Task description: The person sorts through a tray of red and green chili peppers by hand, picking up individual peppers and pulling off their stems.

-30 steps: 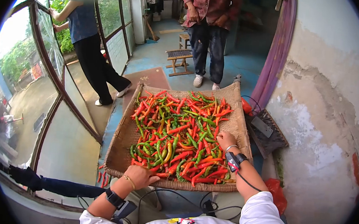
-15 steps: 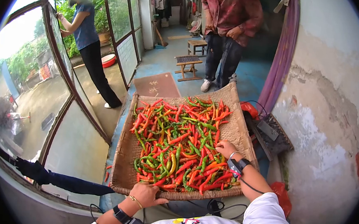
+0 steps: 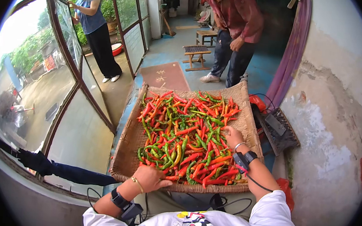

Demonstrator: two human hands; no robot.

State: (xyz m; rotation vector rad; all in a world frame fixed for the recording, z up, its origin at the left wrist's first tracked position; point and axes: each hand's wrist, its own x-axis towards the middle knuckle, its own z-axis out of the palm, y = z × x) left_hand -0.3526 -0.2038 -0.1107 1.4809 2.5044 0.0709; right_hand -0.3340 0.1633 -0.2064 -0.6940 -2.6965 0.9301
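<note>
A wide woven tray [image 3: 123, 157] in front of me holds a heap of red, green and orange chili peppers [image 3: 185, 141]. At its near left corner my left hand [image 3: 151, 178] rests over the rim, thumb stretched out to the right and fingertips at the edge of the heap. The hand looks open, though some fingers are hidden. My right hand [image 3: 233, 138] is at the right side of the heap with its fingers curled together against the chili peppers. What they pinch, if anything, is hidden.
One person [image 3: 100, 34] stands at the glass door on the left; another person [image 3: 240, 37] bends forward beyond the tray. A stool [image 3: 197, 51] and brown mat [image 3: 165, 75] lie past it. A dark umbrella [image 3: 72, 174] is at left, a dark rack [image 3: 281, 129] at right.
My left hand has moved up from the rim toward the chili peppers. My right hand has shifted slightly farther away along the heap. The person beyond the tray has bent forward.
</note>
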